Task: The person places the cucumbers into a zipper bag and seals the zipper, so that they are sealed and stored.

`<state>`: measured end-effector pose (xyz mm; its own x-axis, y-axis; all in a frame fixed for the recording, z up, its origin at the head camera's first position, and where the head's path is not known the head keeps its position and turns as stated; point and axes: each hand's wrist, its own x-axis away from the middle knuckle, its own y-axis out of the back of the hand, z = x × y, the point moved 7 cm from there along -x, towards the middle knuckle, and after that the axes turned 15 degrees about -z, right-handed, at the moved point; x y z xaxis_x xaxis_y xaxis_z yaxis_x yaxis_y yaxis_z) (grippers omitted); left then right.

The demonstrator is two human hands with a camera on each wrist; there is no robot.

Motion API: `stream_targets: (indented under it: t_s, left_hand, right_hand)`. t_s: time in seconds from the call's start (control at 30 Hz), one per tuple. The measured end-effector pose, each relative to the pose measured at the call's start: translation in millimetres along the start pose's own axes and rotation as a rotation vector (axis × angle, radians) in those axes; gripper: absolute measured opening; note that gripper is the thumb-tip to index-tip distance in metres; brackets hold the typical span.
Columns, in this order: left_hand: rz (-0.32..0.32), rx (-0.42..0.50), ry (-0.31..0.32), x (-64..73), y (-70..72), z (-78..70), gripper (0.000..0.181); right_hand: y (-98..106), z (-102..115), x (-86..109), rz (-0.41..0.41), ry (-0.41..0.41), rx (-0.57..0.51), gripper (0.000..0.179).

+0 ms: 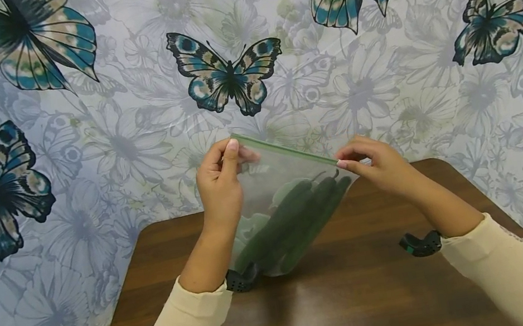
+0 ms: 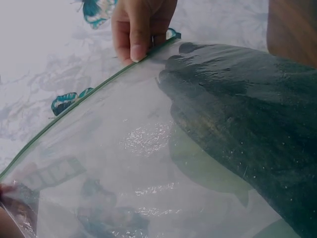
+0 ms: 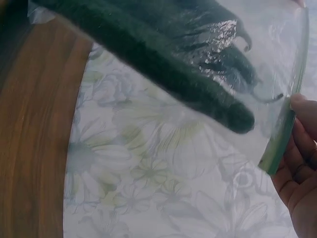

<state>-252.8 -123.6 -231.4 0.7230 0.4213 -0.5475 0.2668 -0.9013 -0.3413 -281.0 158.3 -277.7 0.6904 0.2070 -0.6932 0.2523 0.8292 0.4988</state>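
A clear zip bag [image 1: 265, 185] with a green closure strip [image 1: 285, 149] hangs tilted above the table. Long dark green cucumbers [image 1: 295, 220] with thin stems lie slanted inside, along with paler green pieces [image 2: 208, 163] whose kind I cannot tell. My left hand [image 1: 221, 180] pinches the bag's upper left corner between thumb and fingers. Lower down, at the strip's right end, my right hand [image 1: 375, 163] pinches the strip. In the right wrist view, the right thumb and fingers [image 3: 302, 148] grip the strip near its end, just beyond a cucumber's rounded tip [image 3: 241, 119].
A brown wooden table [image 1: 362, 294] spreads below the bag. Behind it hangs a pale floral cloth [image 1: 142, 113] printed with blue butterflies. Black wrist-worn devices [image 1: 421, 244] sit at both cream sleeves [image 1: 515, 266].
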Motion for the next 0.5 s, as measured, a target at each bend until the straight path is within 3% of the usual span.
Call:
stream_targets:
  t_s: [0.2, 0.5]
  left_hand:
    - [-0.009, -0.001, -0.004, -2.9, 3.5, -1.2, 0.02]
    - [-0.038, -0.017, -0.031, -11.9, 12.4, -5.6, 0.022]
  right_hand:
    - [4.0, -7.2, 4.7, 0.002, 0.004, 0.006, 0.014]
    - [11.0, -18.1, 9.1, 0.011, -0.072, 0.096, 0.016]
